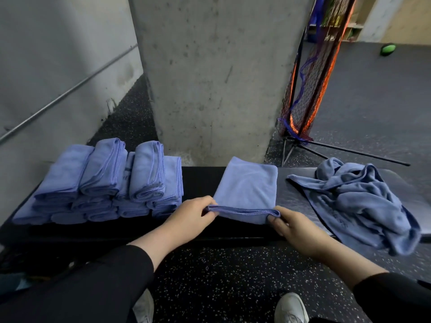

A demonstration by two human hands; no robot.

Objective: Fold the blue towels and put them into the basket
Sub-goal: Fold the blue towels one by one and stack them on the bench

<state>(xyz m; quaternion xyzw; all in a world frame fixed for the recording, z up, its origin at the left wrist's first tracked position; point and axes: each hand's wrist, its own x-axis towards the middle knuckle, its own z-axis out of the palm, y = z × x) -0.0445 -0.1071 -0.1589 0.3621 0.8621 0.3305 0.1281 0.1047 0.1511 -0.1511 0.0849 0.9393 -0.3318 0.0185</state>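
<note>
Folded blue towel (pixel 246 183) lies mid-surface, near edge overhanging the front edge of the black surface (pixel 200 180). Left hand (pixel 191 212) pinches its near-left corner; right hand (pixel 293 226) pinches its near-right corner, both grips closed on fabric. Stack of folded towels (pixel 105 180) at left end. Crumpled unfolded towels (pixel 359 201) at right end. Concrete pillar (pixel 210 78) just behind the far edge.

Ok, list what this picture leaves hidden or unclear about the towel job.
- Basket: none in the head view.
- Folded towel stack: lower layers hidden by upper ones; count unclear.
- Crumpled towels: tangled; number unclear.
- Fingertips of both hands, left and right: tucked under the half-folded towel.
</note>
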